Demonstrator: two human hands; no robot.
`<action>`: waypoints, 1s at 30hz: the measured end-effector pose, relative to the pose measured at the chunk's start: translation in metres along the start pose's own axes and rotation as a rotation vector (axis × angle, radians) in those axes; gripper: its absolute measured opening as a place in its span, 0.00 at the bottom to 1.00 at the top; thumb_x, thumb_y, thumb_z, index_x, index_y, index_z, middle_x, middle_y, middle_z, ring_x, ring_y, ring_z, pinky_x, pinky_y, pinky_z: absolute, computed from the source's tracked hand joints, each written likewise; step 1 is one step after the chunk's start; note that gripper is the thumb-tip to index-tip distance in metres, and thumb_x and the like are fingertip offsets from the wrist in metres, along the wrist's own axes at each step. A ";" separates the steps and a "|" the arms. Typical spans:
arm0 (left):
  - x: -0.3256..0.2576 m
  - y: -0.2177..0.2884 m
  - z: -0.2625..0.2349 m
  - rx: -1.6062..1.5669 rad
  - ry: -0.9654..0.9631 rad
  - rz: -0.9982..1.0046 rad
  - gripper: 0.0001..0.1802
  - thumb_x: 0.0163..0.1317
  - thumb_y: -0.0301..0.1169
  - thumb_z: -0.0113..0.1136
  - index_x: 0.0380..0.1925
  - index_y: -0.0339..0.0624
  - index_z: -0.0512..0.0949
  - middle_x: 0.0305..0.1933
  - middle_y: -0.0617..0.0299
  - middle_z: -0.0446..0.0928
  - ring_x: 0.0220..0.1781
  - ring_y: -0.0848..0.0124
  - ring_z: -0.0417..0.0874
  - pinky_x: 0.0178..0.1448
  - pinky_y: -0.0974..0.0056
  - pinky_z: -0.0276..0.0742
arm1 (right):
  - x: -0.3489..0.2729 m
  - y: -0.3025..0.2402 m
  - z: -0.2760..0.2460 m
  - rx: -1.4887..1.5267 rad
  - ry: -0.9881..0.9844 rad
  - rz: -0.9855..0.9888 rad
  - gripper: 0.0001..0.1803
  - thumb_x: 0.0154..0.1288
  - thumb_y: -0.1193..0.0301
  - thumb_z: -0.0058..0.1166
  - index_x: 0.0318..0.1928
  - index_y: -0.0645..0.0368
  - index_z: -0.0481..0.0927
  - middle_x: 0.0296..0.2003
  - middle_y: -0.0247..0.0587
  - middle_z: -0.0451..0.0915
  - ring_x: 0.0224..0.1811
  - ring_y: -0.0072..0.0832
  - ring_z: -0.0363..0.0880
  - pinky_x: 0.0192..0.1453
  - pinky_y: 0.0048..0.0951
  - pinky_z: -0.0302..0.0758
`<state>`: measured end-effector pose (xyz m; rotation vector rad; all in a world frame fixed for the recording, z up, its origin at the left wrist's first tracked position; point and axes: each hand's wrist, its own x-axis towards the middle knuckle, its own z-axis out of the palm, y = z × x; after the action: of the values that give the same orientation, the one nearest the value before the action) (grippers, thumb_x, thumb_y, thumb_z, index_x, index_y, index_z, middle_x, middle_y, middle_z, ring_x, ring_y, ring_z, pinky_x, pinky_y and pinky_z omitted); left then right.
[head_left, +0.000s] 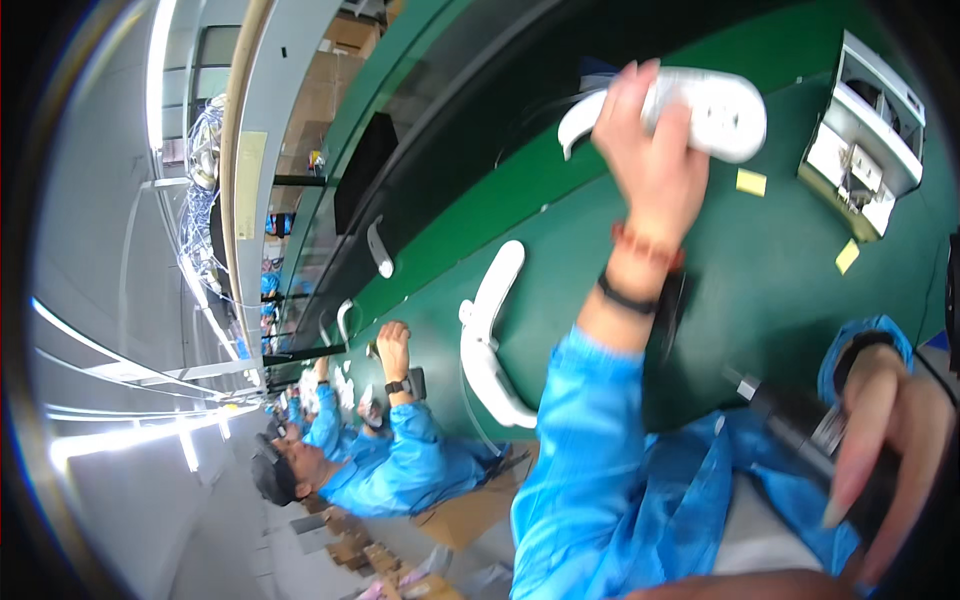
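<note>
While our left hand [655,150] grips a white headset [700,110] above the green bench [760,300], its long axis running left to right, our right hand [885,440] closes on a dark tool [800,425] angled toward the upper left, well apart.

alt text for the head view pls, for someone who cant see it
The person's left hand lifts a white curved plastic part over a green workbench, while the right hand holds a dark tool. Another white part lies on the bench; a co-worker in blue works farther along.
</note>
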<state>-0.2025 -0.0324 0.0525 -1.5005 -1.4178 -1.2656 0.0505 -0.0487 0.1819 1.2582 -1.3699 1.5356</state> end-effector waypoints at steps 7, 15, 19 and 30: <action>-0.065 0.085 -0.178 -0.074 -0.058 -0.228 0.19 0.48 0.24 0.74 0.42 0.45 0.81 0.60 0.48 0.75 0.57 0.46 0.82 0.56 0.46 0.81 | -0.004 0.009 0.032 0.060 -0.029 0.088 0.09 0.72 0.67 0.65 0.49 0.52 0.81 0.40 0.30 0.85 0.38 0.28 0.84 0.43 0.33 0.82; -0.130 0.139 -0.245 0.169 -0.309 -0.440 0.17 0.49 0.21 0.69 0.39 0.37 0.77 0.63 0.49 0.76 0.68 0.50 0.78 0.69 0.49 0.74 | 0.017 0.045 0.076 0.249 -0.128 0.137 0.08 0.73 0.67 0.64 0.48 0.52 0.82 0.41 0.29 0.85 0.39 0.28 0.83 0.43 0.34 0.81; -0.142 0.152 -0.242 0.236 -0.475 -0.478 0.11 0.51 0.25 0.64 0.36 0.41 0.78 0.55 0.51 0.80 0.64 0.53 0.79 0.65 0.49 0.73 | 0.024 0.069 0.104 0.378 -0.162 0.173 0.07 0.73 0.68 0.63 0.48 0.51 0.82 0.41 0.29 0.85 0.39 0.28 0.83 0.44 0.34 0.81; -0.170 0.156 -0.206 0.603 -0.572 -0.543 0.03 0.56 0.31 0.61 0.30 0.46 0.81 0.37 0.57 0.76 0.46 0.60 0.78 0.53 0.53 0.71 | 0.039 0.103 0.143 0.626 -0.210 0.154 0.05 0.74 0.68 0.62 0.47 0.51 0.82 0.42 0.29 0.85 0.40 0.28 0.82 0.44 0.36 0.80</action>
<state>-0.0732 -0.3005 -0.0335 -1.1171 -2.4353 -0.5709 -0.0282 -0.2107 0.1849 1.7574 -1.1662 2.0865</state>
